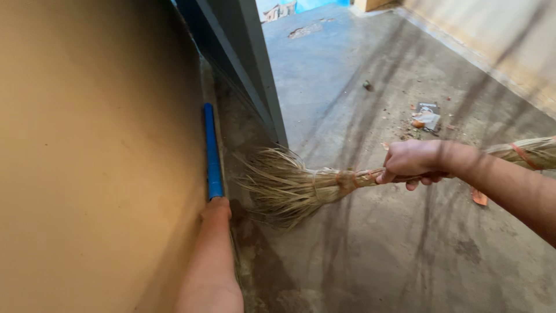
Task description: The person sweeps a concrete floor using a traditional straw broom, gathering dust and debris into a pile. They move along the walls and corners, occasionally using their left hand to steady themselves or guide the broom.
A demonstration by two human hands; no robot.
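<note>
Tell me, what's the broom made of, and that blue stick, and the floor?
The broom looks like dried grass or straw: pale, thin, frayed strands tied in a bundle with orange bands. The right hand grips it. The blue stick seems smooth plastic or painted, with an even, slightly shiny colour. The floor looks like bare concrete, grey, matt and dusty.

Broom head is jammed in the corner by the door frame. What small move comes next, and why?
Probably a short pull of the straw broom back toward the open concrete floor. Its bristles are splayed into the dusty strip at the base of the tan board, which the left hand seems to hold aside, while the right hand grips the handle. The swept litter lies out that way.
</note>
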